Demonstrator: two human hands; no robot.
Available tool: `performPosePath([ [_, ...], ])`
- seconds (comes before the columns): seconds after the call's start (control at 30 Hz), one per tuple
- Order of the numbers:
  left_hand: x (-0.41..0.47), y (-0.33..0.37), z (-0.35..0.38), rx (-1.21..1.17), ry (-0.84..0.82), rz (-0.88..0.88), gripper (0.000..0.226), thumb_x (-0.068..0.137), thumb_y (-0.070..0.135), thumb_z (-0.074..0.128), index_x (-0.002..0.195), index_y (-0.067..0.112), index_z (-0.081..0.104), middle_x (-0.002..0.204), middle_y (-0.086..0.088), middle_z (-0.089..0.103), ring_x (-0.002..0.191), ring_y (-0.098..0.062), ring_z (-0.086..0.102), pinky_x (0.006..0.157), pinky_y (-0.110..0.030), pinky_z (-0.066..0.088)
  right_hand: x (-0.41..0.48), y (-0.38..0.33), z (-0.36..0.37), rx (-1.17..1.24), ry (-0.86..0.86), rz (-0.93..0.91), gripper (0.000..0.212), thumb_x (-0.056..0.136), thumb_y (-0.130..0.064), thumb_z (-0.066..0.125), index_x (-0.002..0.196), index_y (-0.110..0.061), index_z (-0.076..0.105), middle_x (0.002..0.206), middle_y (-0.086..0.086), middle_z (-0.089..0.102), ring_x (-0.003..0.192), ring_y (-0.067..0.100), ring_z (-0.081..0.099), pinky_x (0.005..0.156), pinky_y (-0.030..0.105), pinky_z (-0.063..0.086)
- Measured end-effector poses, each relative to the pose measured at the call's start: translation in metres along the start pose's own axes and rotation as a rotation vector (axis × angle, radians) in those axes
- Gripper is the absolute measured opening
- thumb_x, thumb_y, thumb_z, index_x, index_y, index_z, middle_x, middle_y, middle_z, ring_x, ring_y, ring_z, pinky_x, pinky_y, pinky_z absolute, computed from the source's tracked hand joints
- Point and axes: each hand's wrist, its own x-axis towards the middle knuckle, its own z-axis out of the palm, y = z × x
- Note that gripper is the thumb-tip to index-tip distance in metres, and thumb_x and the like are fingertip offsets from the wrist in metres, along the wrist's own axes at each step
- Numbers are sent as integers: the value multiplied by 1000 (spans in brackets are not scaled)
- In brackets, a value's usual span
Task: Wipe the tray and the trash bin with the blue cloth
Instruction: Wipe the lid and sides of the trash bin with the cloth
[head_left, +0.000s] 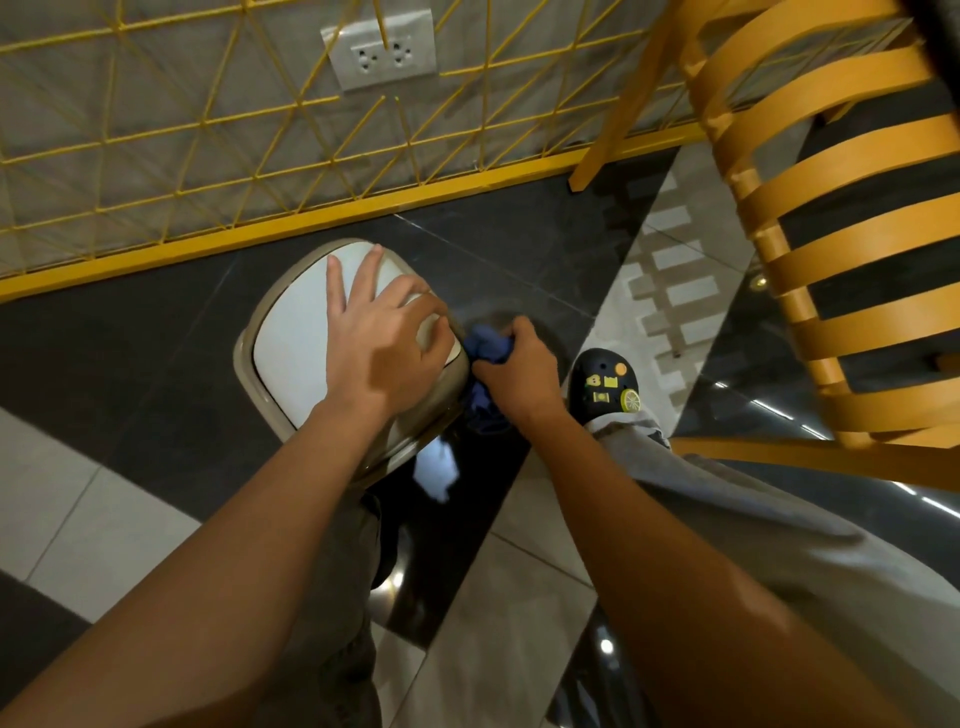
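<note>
Two bare forearms reach down and forward over grey trouser legs. One trash bin (270, 358) stands on the floor (130, 364) of glossy dark and pale tiles. The bin is smooth beige plastic with rounded corners and a flat off-white lid.

The left hand (384, 343) lies palm down on the lid. Two fingers stretch straight towards the far rim and the others bend over the lid's right edge. Its grip is loose and spread, pressing rather than clasping.

Just right of it, the right hand (519, 374) has its grip clamped tight on one blue cloth (488, 345). The cloth is soft and bunched, and it is held against the bin's right side with a fold hanging below the fist.

One black clog (602, 384) with several yellow and orange charms sits just beyond that wrist.

Farther off, one yellow wire mesh panel (208, 130) on a solid yellow base rail meets the floor's far edge. Behind it, the grey wall carries one white socket plate (382, 49) with two outlets. At the right stands one chair (831, 234) of curved orange slats.
</note>
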Motion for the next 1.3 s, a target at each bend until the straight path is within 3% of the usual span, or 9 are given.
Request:
performPosePath([
  [0.23,-1,-5,2,-7,16,18,37,84,29,48,116,24,64,109,-1,67,130,-40,39,110,-61,13,0,4,-5,35,-44,43,26,76,-6,66,82,-9,41,67,-5,43,58,3,38,46,1,36],
  [0.47,-3,-7,2,32,-26,15,65,84,38,41,145,19,28,130,-7,56,134,-35,36,111,-57,10,23,-19,-10,-173,-83,-68,39,78,-8,64,63,-19,30,67,0,44,62,14,41,49,13,34],
  [0.57,-3,-7,2,38,-31,-1,67,84,40,41,146,18,27,134,-8,52,135,-33,35,112,-55,9,27,-24,-7,-155,-73,-61,28,78,-10,65,73,-15,38,81,6,51,76,20,46,60,24,32],
  [0.67,-1,-4,3,27,-27,-48,69,82,38,44,146,17,27,138,-8,48,136,-31,32,113,-52,5,16,-16,1,-11,41,-60,26,77,-6,64,78,-11,39,76,3,49,74,19,46,48,20,29],
  [0.73,-1,0,5,20,-13,-70,70,82,37,46,146,17,27,139,-7,47,136,-29,32,114,-51,4,4,-8,7,102,159,2,27,76,-4,64,81,-9,38,79,7,50,73,19,46,49,11,34],
  [0.83,-1,1,6,23,-10,-73,69,82,36,47,145,16,28,139,-7,46,137,-29,32,114,-52,5,-14,2,21,249,275,175,26,77,-4,64,82,-9,39,83,9,51,74,19,48,52,17,32],
  [0.93,-1,-2,5,30,-9,-77,68,82,37,46,145,16,29,140,-8,46,137,-30,32,114,-52,5,-34,8,39,389,315,293,26,77,-6,65,83,-10,40,85,8,52,77,19,50,60,18,33],
  [1.0,-1,-2,4,29,-10,-76,66,83,37,45,144,16,31,140,-8,46,137,-30,32,114,-51,4,-49,9,52,440,313,345,26,78,-6,65,83,-11,40,85,7,52,74,17,50,52,12,34],
  [1.3,-2,-2,4,-40,61,-24,38,79,29,56,110,10,68,119,-10,62,125,-34,47,111,-57,13,-67,9,69,481,316,333,24,77,-4,64,82,-10,42,78,2,52,61,0,46,52,0,37],
])
